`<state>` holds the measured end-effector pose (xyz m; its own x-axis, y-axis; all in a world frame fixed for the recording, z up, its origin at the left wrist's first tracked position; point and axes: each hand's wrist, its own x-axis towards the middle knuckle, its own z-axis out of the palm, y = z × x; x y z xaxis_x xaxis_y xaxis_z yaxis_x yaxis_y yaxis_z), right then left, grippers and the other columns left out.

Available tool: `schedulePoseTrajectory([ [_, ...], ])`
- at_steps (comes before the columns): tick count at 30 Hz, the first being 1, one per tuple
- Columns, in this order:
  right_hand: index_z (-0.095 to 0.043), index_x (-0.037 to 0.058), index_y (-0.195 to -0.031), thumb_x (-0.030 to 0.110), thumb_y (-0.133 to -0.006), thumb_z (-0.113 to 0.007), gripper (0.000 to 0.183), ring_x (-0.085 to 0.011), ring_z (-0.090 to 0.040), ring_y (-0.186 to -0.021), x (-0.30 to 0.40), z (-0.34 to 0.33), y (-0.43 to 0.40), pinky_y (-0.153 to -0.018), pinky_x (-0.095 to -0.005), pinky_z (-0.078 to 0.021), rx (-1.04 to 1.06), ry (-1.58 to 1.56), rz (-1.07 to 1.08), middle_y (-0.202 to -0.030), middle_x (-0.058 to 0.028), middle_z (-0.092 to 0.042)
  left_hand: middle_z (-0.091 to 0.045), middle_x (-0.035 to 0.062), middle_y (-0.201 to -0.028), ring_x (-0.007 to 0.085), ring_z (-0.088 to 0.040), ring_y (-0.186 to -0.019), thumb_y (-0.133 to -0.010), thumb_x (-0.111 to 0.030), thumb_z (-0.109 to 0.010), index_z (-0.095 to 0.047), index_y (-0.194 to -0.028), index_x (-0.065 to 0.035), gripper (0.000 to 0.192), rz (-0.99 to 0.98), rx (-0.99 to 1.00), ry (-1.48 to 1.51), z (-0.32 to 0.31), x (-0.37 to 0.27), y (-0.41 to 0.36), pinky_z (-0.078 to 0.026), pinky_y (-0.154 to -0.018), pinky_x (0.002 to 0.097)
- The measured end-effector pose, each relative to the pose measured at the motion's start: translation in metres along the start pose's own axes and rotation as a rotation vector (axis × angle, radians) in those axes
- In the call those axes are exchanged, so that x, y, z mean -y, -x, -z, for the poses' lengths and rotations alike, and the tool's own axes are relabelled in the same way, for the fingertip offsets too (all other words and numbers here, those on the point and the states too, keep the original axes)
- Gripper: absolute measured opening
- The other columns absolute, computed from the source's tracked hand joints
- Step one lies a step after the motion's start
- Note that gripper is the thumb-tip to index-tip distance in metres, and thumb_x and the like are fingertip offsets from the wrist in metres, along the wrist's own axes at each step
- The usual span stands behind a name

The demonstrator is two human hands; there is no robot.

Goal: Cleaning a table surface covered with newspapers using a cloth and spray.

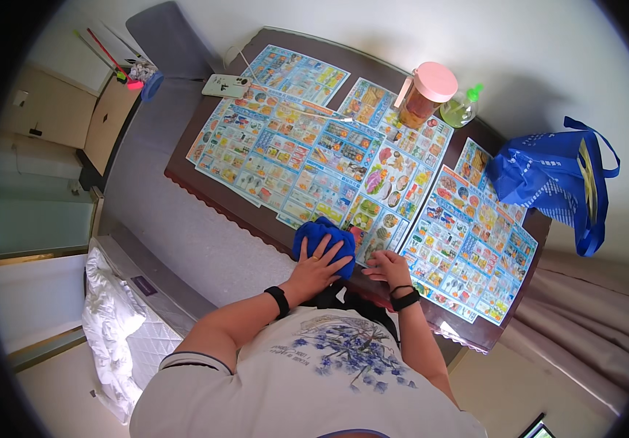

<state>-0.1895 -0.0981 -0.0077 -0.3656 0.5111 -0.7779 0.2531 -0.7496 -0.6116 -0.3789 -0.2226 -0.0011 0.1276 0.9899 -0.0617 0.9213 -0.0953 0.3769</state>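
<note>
My left hand [318, 269] presses down, fingers spread, on a bunched blue cloth [323, 229] near the front edge of a dark brown table [262, 222]. A ring and a black wristband are on that arm. To its right, my right hand [388, 269] is at the table edge with loosely bent fingers and no object visible in it. Printed flyers [314, 159] with many small product pictures cover much of the tabletop. The cloth overlaps the lower edge of the flyers. Under my right fingers lies the corner of one flyer.
At the back stand a pink-lidded pitcher [429, 93] and a green-topped pump bottle [461, 109]. A blue tote bag [539, 169] occupies the right end. On the left lie a phone [225, 86] and a white cable [314, 114]. A grey chair [169, 41] stands beyond the table's left end.
</note>
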Motion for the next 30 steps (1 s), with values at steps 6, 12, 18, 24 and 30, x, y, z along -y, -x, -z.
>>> schedulePoseTrajectory([
  [6, -0.058, -0.0008, -0.099, 0.021, -0.090, -0.055, 0.024, -0.0263, -0.068, -0.073, 0.003, -0.003, 0.000, -0.057, -0.0278, -0.0558, -0.012, -0.031, -0.016, -0.085, -0.0146, -0.064, -0.034, 0.0071, -0.141, 0.0327, -0.021, -0.134, -0.079, -0.030, -0.065, -0.048, -0.127, -0.0260, 0.051, 0.004, 0.025, 0.008, 0.012, 0.008, -0.026, -0.014, -0.098, 0.0682],
  [12, -0.059, -0.0009, -0.095, 0.021, -0.089, -0.055, 0.023, -0.0256, -0.068, -0.073, 0.005, -0.005, -0.002, -0.058, -0.0283, -0.0556, -0.049, -0.032, -0.016, -0.081, -0.0138, -0.065, -0.036, 0.0084, -0.140, 0.0343, -0.023, -0.133, -0.081, -0.029, -0.062, -0.049, -0.127, -0.0239, 0.048, -0.052, -0.072, 0.027, 0.016, 0.027, -0.076, -0.015, -0.096, 0.0692],
  [18, -0.059, -0.0003, -0.094, 0.020, -0.089, -0.054, 0.022, -0.0250, -0.068, -0.071, 0.000, -0.005, -0.004, -0.057, -0.0278, -0.0554, -0.071, -0.065, -0.018, -0.079, -0.0127, -0.065, -0.038, 0.0091, -0.138, 0.0342, -0.024, -0.133, -0.082, -0.028, -0.061, -0.050, -0.126, -0.0238, 0.046, -0.098, -0.187, -0.010, 0.018, 0.046, -0.139, -0.014, -0.096, 0.0700],
  [24, -0.059, -0.0006, -0.095, 0.020, -0.090, -0.054, 0.022, -0.0247, -0.068, -0.070, 0.000, -0.007, -0.003, -0.057, -0.0281, -0.0556, -0.098, -0.077, -0.016, -0.079, -0.0125, -0.065, -0.035, 0.0100, -0.142, 0.0362, -0.020, -0.135, -0.087, -0.030, -0.056, -0.046, -0.130, -0.0251, 0.045, -0.073, -0.168, -0.029, 0.017, 0.064, -0.199, -0.012, -0.097, 0.0703],
  [30, -0.059, -0.0011, -0.098, 0.023, -0.090, -0.054, 0.025, -0.0231, -0.067, -0.074, 0.015, 0.001, -0.004, -0.061, -0.0296, -0.0559, -0.120, -0.097, 0.016, -0.082, -0.0118, -0.065, -0.033, 0.0090, -0.143, 0.0358, -0.019, -0.135, -0.088, -0.032, -0.053, -0.043, -0.132, -0.0261, 0.045, -0.028, -0.128, -0.037, 0.022, 0.071, -0.244, -0.011, -0.098, 0.0703],
])
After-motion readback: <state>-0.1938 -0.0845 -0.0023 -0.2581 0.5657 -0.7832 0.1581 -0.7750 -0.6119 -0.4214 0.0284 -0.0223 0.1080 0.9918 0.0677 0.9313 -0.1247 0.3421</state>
